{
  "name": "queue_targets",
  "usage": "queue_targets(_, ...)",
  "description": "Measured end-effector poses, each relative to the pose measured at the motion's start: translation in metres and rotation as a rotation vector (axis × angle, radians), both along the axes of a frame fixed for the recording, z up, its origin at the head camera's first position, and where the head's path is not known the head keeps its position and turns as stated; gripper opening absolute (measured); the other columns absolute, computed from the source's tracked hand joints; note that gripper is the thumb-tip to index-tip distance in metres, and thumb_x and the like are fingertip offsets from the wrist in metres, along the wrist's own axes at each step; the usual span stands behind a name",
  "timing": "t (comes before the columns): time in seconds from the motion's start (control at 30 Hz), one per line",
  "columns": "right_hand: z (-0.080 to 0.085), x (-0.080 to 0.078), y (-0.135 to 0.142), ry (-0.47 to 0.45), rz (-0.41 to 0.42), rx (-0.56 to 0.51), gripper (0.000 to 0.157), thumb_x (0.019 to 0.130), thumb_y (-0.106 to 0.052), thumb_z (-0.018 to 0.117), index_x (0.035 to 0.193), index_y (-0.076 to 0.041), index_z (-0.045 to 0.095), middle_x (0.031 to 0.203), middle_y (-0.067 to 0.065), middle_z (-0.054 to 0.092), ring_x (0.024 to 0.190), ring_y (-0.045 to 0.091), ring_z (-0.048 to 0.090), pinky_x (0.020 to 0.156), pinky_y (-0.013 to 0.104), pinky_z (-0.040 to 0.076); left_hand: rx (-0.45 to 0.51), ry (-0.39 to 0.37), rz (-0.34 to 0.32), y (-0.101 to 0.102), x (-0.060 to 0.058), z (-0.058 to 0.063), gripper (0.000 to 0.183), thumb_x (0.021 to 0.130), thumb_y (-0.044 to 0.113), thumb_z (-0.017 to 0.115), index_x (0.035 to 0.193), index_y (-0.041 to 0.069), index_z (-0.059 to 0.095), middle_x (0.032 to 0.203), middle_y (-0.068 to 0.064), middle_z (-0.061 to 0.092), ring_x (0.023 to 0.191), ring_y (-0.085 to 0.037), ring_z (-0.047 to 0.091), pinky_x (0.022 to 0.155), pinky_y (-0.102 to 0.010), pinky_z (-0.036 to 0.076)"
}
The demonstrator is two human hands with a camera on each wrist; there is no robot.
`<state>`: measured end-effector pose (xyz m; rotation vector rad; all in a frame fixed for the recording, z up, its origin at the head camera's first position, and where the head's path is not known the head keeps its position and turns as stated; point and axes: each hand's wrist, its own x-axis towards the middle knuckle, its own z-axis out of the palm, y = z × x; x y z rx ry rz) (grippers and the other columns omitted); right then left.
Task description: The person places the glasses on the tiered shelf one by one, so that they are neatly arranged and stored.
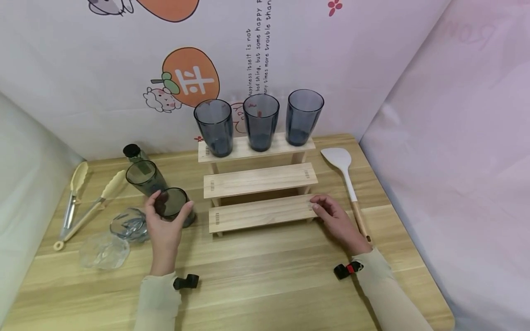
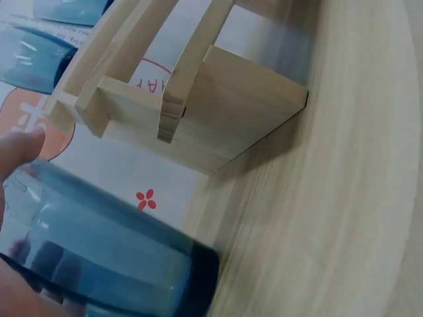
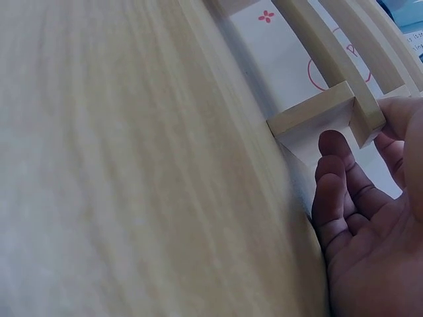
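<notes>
My left hand [image 1: 163, 236] grips a dark tinted drinking glass [image 1: 171, 204], thumb on one side and fingers round the other. In the left wrist view this glass [image 2: 119, 244] looks bluish, its base close to the tabletop. My right hand [image 1: 337, 225] holds the right end of the lowest shelf of a three-tier wooden rack [image 1: 261, 214]. The right wrist view has the thumb at the end of that shelf [image 3: 367, 122], other fingers curled beneath. Three blue-grey glasses [image 1: 261, 124] stand in a row on the top tier; the lower two tiers are bare.
Another dark glass [image 1: 145, 177] stands just behind the held one, before a black-capped jar [image 1: 132, 151]. To the left are a clear glass bowl [image 1: 130, 225], a clear scalloped dish [image 1: 103, 251] and tongs [image 1: 93, 207]. A white spatula [image 1: 341, 161] lies right of the rack.
</notes>
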<state>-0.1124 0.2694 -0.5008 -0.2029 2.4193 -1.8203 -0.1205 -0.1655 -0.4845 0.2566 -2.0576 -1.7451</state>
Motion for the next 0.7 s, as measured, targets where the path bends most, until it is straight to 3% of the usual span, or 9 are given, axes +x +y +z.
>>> queue_targets(0.17,0.0,0.001,0.0,-0.002,0.001,-0.006,0.028,0.108,-0.013,0.053,0.128,0.005,0.057,0.128,0.019,0.058,0.106,0.018,0.056,0.085,0.034,0.05,0.039,-0.006,-0.103,-0.002,0.005,-0.002,0.085,0.085,0.016,0.085,0.153,0.007,0.034,0.146,-0.009,0.047,0.136,-0.024,0.042,0.112,-0.041,0.03)
queue_targets(0.27,0.0,0.001,0.0,0.001,0.001,-0.005,0.028,0.108,-0.013,0.053,0.128,0.005,0.057,0.126,0.019,0.059,0.103,0.018,0.056,0.084,0.037,0.05,0.082,0.024,-0.127,0.0,0.007,-0.004,0.088,0.085,0.008,0.083,0.154,0.006,0.03,0.15,-0.01,0.044,0.137,-0.025,0.04,0.112,-0.044,0.029)
queue_targets(0.5,-0.001,0.001,0.0,0.011,0.0,-0.006,0.027,0.108,-0.013,0.053,0.128,0.005,0.057,0.123,0.019,0.06,0.099,0.019,0.056,0.081,0.04,0.05,0.092,-0.004,-0.076,0.008,0.005,-0.006,0.096,0.078,0.01,0.09,0.154,0.007,0.031,0.149,-0.005,0.045,0.136,-0.021,0.04,0.113,-0.042,0.029)
queue_targets(0.7,-0.002,0.0,0.0,0.009,0.002,0.012,0.027,0.108,-0.013,0.052,0.127,0.005,0.057,0.123,0.019,0.06,0.1,0.02,0.056,0.081,0.039,0.05,0.092,-0.01,-0.055,0.009,0.002,-0.005,0.091,0.079,0.017,0.09,0.151,0.01,0.037,0.144,-0.005,0.048,0.133,-0.021,0.043,0.11,-0.046,0.031)
